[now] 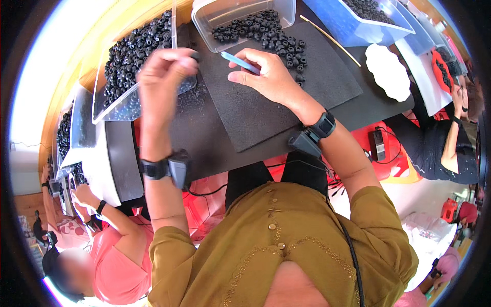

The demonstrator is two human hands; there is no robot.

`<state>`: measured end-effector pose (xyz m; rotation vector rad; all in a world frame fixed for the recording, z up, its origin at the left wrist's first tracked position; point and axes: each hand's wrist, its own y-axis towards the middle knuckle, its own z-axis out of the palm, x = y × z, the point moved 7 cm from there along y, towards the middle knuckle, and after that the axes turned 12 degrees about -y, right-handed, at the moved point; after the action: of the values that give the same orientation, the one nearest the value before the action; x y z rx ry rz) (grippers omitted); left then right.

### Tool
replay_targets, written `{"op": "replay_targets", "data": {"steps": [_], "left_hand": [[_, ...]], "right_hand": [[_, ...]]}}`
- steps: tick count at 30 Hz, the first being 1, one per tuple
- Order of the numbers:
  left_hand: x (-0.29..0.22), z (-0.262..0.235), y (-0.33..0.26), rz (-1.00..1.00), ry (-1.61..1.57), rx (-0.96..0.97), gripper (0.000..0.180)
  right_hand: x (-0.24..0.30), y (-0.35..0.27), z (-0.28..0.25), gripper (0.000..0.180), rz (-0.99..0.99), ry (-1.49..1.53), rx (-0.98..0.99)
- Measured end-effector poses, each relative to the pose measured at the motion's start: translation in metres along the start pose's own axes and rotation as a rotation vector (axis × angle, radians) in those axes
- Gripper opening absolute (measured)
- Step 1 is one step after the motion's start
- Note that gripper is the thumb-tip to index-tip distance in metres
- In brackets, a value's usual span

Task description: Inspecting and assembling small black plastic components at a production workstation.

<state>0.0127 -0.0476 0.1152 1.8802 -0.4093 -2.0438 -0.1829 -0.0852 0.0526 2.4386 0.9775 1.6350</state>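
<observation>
Head: left hand (162, 77) pinches black part (195, 57); right hand (270, 75) grips blue tool (239, 62).

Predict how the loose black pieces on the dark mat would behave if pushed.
The black pieces look rounded, so some would probably roll across the dark mat. Being small, each is likely light. Crowded together, they may shove their neighbours.

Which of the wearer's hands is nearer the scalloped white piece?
Right: the right hand is left of the white piece; the left hand is farther left.
</observation>
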Motion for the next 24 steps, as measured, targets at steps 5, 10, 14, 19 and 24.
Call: {"op": "replay_targets", "data": {"steps": [5, 10, 14, 19, 24], "left_hand": [[-0.045, -0.075, 0.053, 0.190, 0.630, -0.206, 0.017], [-0.025, 0.044, 0.035, 0.586, 0.926, 0.071, 0.016], [0.051, 0.117, 0.030, 0.408, 0.789, 0.417, 0.013], [0.113, 0.137, 0.043, 0.354, 0.844, 0.419, 0.026], [0.123, 0.134, 0.050, 0.302, 0.826, 0.458, 0.025]], "right_hand": [[-0.001, 0.003, -0.020, 0.023, -0.048, 0.148, -0.335], [-0.002, -0.007, -0.065, 0.020, -0.039, 0.222, -0.639], [-0.007, -0.007, -0.068, 0.021, -0.070, 0.156, -0.686], [-0.011, -0.005, -0.069, 0.023, -0.069, 0.075, -0.734], [-0.012, -0.005, -0.072, 0.023, -0.052, 0.075, -0.728]]}}
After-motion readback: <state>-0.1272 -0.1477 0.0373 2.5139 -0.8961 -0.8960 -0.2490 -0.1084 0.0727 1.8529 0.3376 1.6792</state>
